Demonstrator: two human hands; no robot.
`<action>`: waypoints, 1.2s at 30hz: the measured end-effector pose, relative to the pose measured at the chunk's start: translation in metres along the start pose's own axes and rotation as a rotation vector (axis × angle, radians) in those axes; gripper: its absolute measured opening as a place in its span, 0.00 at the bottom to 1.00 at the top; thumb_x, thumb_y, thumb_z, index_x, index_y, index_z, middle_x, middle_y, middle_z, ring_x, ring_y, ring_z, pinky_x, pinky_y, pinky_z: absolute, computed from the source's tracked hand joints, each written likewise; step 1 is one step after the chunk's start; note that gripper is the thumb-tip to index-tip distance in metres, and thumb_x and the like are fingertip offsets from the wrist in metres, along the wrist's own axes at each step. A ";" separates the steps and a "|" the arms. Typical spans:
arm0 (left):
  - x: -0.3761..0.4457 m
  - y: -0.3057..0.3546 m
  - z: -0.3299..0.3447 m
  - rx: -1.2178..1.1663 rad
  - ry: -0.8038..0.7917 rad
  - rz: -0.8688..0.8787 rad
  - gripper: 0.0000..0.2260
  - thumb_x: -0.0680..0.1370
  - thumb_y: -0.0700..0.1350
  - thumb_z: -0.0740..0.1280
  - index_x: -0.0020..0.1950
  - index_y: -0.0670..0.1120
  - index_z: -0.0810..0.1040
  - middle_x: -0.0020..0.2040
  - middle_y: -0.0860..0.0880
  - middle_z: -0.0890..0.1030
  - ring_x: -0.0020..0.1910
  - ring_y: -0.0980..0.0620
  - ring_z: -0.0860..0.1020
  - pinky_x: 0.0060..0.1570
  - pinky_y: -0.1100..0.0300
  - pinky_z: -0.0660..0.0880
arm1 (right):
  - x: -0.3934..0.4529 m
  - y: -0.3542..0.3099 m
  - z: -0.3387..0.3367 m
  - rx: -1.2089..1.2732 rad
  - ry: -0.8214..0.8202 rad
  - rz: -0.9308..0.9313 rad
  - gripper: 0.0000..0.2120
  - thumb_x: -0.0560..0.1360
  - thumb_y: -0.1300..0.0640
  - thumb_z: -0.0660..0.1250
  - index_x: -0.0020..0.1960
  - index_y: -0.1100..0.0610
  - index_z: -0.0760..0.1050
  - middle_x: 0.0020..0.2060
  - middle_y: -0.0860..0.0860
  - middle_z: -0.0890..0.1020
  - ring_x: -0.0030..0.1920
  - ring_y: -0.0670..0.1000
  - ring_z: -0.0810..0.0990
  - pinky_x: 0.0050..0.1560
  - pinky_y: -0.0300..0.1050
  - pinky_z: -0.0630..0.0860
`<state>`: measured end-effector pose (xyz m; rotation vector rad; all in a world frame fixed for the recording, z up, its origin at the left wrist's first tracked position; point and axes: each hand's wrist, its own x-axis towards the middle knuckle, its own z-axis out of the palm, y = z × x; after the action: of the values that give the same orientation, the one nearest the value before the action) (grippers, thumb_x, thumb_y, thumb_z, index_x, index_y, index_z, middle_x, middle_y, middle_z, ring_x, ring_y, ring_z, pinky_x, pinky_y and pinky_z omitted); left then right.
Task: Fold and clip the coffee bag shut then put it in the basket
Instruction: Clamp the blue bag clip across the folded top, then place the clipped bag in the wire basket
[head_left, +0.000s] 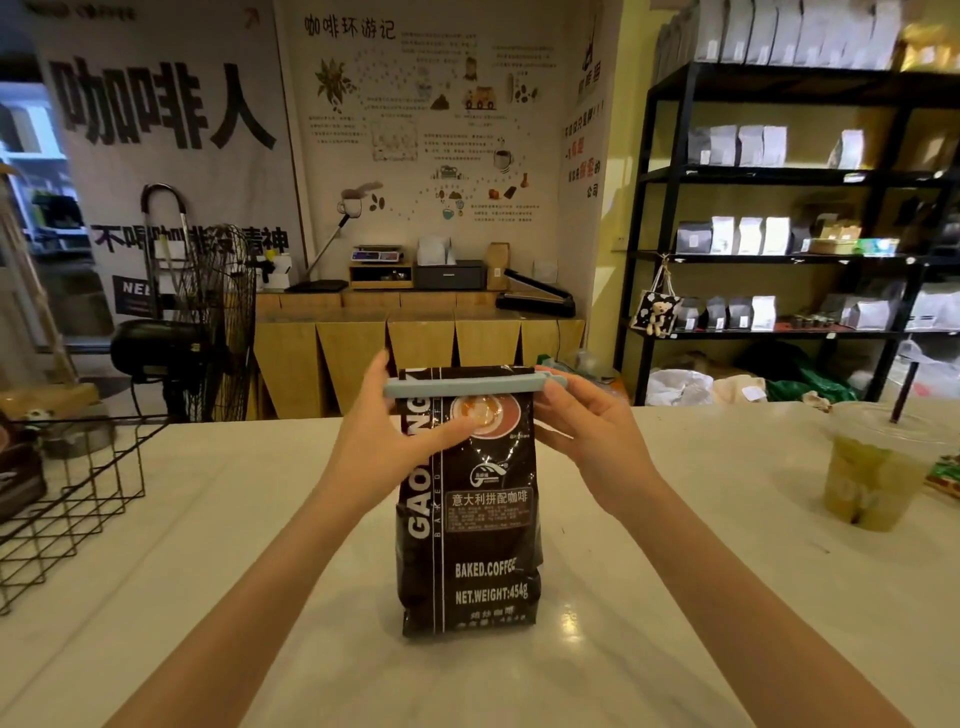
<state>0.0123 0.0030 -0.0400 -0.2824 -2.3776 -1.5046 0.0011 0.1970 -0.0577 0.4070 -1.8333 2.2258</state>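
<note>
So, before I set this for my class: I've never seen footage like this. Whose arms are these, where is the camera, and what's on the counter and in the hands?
There is no machine here. The one picture comes from a camera worn on a person's head, looking forward and down, so the arms reaching in from below are that person's own. A dark coffee bag stands upright on a pale counter. A light blue clip lies across its folded top. The left hand holds the clip's left end and the bag, and the right hand holds the right end. A black wire basket sits at the left, and an iced drink cup at the right.
</note>
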 end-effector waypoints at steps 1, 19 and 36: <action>-0.003 -0.011 -0.003 -0.162 -0.089 -0.148 0.48 0.59 0.57 0.76 0.73 0.53 0.53 0.72 0.46 0.65 0.68 0.46 0.67 0.66 0.47 0.66 | -0.001 0.003 0.001 0.037 0.003 0.027 0.08 0.75 0.58 0.63 0.51 0.50 0.78 0.47 0.50 0.84 0.50 0.48 0.83 0.53 0.45 0.78; -0.008 -0.040 -0.032 -0.371 -0.093 -0.270 0.24 0.63 0.36 0.75 0.52 0.54 0.71 0.49 0.49 0.81 0.50 0.51 0.79 0.48 0.55 0.76 | 0.014 0.024 0.042 -0.374 -0.306 0.191 0.19 0.61 0.55 0.77 0.50 0.49 0.75 0.46 0.47 0.83 0.47 0.46 0.82 0.45 0.40 0.78; -0.020 -0.043 -0.268 -0.155 0.505 -0.179 0.24 0.61 0.38 0.76 0.53 0.53 0.73 0.46 0.56 0.81 0.45 0.60 0.80 0.46 0.59 0.78 | 0.093 0.012 0.312 -0.105 -0.818 0.039 0.15 0.65 0.58 0.74 0.46 0.44 0.73 0.45 0.42 0.81 0.44 0.40 0.81 0.44 0.38 0.79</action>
<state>0.0588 -0.2578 0.0238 0.2581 -1.9294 -1.6089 -0.0688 -0.1113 0.0199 1.4336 -2.2989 2.1281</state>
